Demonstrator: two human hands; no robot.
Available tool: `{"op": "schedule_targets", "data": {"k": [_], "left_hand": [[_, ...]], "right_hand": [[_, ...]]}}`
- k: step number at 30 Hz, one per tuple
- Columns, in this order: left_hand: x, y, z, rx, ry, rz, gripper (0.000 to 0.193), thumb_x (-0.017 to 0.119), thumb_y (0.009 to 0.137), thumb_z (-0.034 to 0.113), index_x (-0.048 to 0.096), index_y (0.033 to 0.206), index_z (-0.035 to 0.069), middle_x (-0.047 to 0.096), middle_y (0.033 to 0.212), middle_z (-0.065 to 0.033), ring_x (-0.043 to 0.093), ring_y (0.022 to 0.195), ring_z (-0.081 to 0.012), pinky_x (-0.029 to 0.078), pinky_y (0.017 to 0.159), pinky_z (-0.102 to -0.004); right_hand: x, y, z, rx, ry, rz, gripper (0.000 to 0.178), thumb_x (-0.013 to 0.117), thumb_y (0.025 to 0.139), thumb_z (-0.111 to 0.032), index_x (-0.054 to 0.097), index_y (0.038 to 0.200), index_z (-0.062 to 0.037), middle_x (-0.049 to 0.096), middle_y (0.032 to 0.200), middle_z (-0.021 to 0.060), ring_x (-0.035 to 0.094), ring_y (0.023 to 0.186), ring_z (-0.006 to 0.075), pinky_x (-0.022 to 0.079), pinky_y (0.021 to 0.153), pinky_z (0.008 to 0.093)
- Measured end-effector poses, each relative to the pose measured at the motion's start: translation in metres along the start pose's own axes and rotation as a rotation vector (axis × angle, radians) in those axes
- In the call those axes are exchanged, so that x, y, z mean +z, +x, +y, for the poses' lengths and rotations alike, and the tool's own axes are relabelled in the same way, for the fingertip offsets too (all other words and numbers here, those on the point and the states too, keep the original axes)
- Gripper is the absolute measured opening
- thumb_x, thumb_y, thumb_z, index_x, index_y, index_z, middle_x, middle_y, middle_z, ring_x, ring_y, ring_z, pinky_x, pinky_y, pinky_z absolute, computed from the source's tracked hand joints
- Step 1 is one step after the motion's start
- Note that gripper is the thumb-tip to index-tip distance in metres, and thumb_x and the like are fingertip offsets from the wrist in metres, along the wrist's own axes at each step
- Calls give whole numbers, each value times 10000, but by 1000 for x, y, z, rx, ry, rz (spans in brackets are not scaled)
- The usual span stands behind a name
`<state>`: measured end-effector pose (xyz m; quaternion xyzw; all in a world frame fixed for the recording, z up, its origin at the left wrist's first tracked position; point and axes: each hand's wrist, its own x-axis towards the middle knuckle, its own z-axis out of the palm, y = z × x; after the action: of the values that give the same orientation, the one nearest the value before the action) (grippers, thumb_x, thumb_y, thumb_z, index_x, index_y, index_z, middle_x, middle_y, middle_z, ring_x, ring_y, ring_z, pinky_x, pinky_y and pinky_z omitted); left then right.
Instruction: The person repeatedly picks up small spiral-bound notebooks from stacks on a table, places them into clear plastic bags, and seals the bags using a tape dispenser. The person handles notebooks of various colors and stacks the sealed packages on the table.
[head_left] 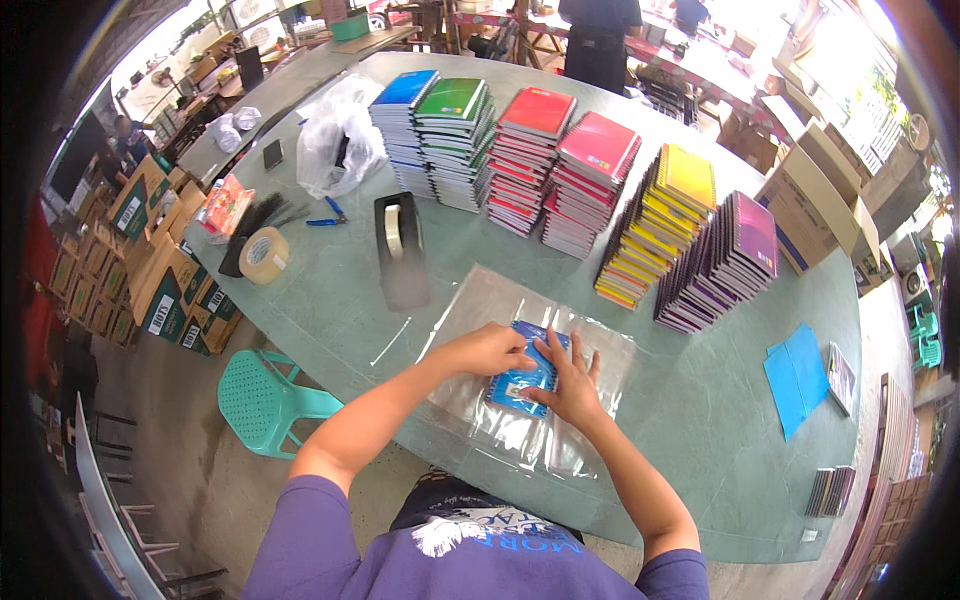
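Note:
A blue spiral notebook [508, 386] lies on clear plastic sheets [600, 345] at the near side of the table, in front of me. My left hand [492, 349] is at its left upper part, fingers curled together; what they pinch, if anything, is hidden. My right hand [575, 388] rests over the notebook's right side, its fingers spread. Glare on the plastic hides whether a layer of it covers the notebook. Beyond my hands stands a black tape dispenser [405, 270].
Stacks of blue, green [452, 100], red [600, 142], yellow [688, 178] and purple notebooks [752, 235] stand across the far side. At left lie a tape roll [264, 256], blue cutters [328, 219] and a plastic bag [340, 150]. Blue sheets [797, 375] lie right. A green stool [262, 400] stands left.

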<state>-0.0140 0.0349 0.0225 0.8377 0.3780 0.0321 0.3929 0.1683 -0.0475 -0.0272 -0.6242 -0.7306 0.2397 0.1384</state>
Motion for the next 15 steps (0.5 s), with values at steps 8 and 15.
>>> {"op": "schedule_targets", "data": {"k": [8, 15], "left_hand": [[26, 32, -21, -71, 315, 234, 561, 802, 567, 379, 606, 917, -14, 640, 824, -156, 624, 691, -310, 507, 672, -395], [68, -20, -29, -175, -456, 377, 568, 769, 719, 334, 542, 1085, -36, 636, 842, -98, 612, 740, -139, 509, 636, -295]], "right_hand": [[5, -7, 11, 52, 156, 118, 1029, 725, 672, -488, 124, 1441, -162, 414, 1367, 60, 216, 1326, 362, 149, 1011, 618], [42, -4, 31, 323, 824, 282, 346, 605, 860, -219, 591, 1051, 70, 620, 828, 79, 566, 654, 117, 469, 579, 258]]}}
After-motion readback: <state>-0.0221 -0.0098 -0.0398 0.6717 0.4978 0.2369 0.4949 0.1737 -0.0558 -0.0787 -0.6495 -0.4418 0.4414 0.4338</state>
